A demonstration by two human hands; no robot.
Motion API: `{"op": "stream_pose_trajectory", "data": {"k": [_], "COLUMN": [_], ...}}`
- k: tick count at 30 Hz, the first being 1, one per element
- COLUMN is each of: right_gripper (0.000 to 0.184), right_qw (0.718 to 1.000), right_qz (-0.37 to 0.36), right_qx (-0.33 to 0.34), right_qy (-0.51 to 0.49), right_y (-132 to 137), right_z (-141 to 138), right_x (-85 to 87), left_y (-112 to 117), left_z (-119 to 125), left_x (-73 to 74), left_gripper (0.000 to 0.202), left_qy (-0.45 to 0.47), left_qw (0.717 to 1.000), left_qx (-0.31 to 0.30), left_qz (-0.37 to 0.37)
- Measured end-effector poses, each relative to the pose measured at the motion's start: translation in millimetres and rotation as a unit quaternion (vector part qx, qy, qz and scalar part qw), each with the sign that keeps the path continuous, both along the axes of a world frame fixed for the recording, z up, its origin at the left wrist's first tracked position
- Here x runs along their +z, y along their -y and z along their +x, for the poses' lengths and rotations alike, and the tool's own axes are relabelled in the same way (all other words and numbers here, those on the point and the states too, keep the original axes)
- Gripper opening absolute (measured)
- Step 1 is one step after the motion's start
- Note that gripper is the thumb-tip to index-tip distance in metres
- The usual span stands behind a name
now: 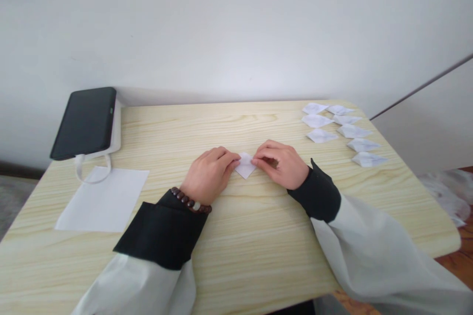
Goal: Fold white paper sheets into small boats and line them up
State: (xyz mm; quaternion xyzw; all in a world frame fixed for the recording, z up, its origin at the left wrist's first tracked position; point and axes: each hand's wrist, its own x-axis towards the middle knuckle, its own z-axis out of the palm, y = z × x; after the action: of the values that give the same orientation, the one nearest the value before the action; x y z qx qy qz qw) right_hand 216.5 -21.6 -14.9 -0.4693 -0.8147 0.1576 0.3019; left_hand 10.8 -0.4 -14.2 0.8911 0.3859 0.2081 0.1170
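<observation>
A small folded piece of white paper with a pointed lower corner lies at the middle of the table, between my hands. My left hand, with a dark bead bracelet at the wrist, pinches its left edge between thumb and index finger. On the opposite side, my right hand grips the right corner with thumb and fingertips. The fingers cover both side corners of the paper. Several folded white paper pieces, pointed at their ends, lie in two columns at the back right.
Flat white sheets lie at the left of the wood-grain table. Behind them, a black power bank or similar flat device rests on a white block, with a white cable loop hanging in front. A white wall borders the back edge.
</observation>
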Motion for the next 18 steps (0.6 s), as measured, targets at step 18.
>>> {"op": "stream_pose_trajectory", "data": {"k": [18], "right_gripper": [0.018], "right_qw": [0.993], "right_qz": [-0.031], "right_qx": [-0.111], "right_qy": [-0.005], "right_y": [1], "right_z": [-19], "right_x": [-8.3], "left_y": [3], "left_z": [7], "left_x": [4.2], "left_gripper": [0.019], "left_qy": [-0.013], "left_qw": [0.996], "left_qx": [0.077], "left_qz": [-0.051]}}
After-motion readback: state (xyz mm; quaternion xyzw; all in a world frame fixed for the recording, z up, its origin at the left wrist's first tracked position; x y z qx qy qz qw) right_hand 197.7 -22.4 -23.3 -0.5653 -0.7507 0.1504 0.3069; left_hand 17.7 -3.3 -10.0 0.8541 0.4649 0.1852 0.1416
